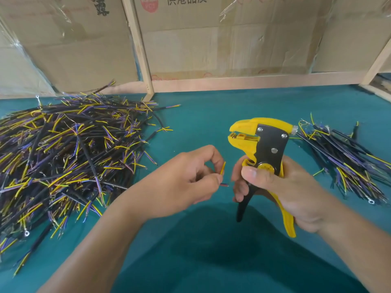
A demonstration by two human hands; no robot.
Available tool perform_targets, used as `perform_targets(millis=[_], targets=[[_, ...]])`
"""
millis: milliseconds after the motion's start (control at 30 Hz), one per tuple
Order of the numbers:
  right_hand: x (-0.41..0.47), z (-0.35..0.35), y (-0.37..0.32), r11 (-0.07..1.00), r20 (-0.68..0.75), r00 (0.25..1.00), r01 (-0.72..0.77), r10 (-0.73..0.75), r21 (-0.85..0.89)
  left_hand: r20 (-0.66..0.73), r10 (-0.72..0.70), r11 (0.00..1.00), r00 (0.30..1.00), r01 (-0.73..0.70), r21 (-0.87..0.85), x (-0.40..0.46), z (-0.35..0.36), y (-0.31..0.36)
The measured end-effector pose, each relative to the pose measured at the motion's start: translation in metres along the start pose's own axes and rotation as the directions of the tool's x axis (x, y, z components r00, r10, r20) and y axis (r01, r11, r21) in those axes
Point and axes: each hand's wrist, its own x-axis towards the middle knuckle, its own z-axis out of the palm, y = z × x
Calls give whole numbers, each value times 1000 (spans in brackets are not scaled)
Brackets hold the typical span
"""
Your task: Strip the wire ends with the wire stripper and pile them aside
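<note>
Head view: large heap of wires (63, 153) fills the left of the frame and a smaller pile (347, 161) lies at right on the green table (211, 115), so by my reading most of the stripping is left. Left hand (186, 182) at centre pinches one wire end (222, 168), thin yellow and purple cores showing between thumb and forefinger. Right hand (281, 187) is wrapped round the handles of the yellow wire stripper (262, 144), upright just beside the wire, jaws slightly parted and nothing in them

Head camera looks down, close over the green table (211, 115).
</note>
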Motion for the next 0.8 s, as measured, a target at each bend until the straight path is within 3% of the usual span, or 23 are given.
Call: perform_targets(millis=[133, 467, 600, 800], targets=[[-2, 4, 0, 994, 10, 1000, -6, 7, -107, 10, -5, 1000, 1000, 6, -22, 0, 3, 1], [-2, 13, 1, 925, 138, 977, -199, 163, 323, 36, 160, 982, 986, -156, -105, -2, 9, 6], [-2, 16, 2, 905, 134, 978, -201, 162, 375, -48, 220, 962, 974, -225, -154, -1, 13, 7], [-1, 13, 0, 916, 133, 983, -168, 127, 365, -56, 222, 929, 973, -228, -292, 1, 11, 1]])
